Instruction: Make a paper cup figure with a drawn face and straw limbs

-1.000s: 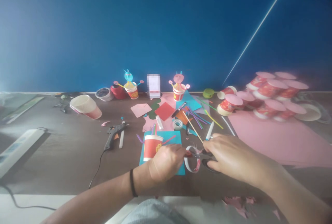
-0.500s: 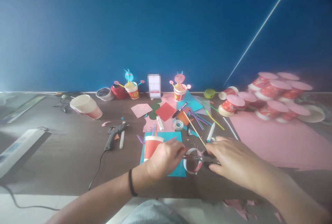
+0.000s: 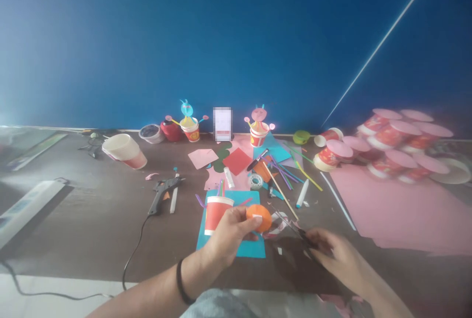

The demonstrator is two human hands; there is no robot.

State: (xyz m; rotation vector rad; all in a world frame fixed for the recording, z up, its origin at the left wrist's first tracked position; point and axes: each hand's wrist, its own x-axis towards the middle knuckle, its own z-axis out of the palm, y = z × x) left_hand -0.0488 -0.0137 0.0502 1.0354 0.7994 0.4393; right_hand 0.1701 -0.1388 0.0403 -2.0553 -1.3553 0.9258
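Between the thumb and fingers of my left hand [image 3: 230, 232] is an orange paper disc [image 3: 262, 214], with a small white piece on its face by my thumb. My right hand [image 3: 330, 248] is closed around the handles of a pair of scissors [image 3: 299, 232], whose blades point up and left toward the disc. A pink and white ring-shaped piece [image 3: 276, 225] lies behind the blades, partly hidden. Just left of the disc, a red paper cup [image 3: 217, 216] with straws in it stands on a blue sheet [image 3: 250, 250].
A glue gun [image 3: 162, 195] with its cable lies to the left, near a stack of white cups [image 3: 123, 151]. Two cup figures [image 3: 259, 133] stand at the back. Pink-topped cups [image 3: 394, 136] are piled at the right by a large pink sheet [image 3: 383, 210]. A tape roll [image 3: 255, 181] lies mid-table.
My left hand has turned, bringing the orange disc's face into view. My right hand has moved down with the scissors, away from my left. A small white scrap now shows on the table.
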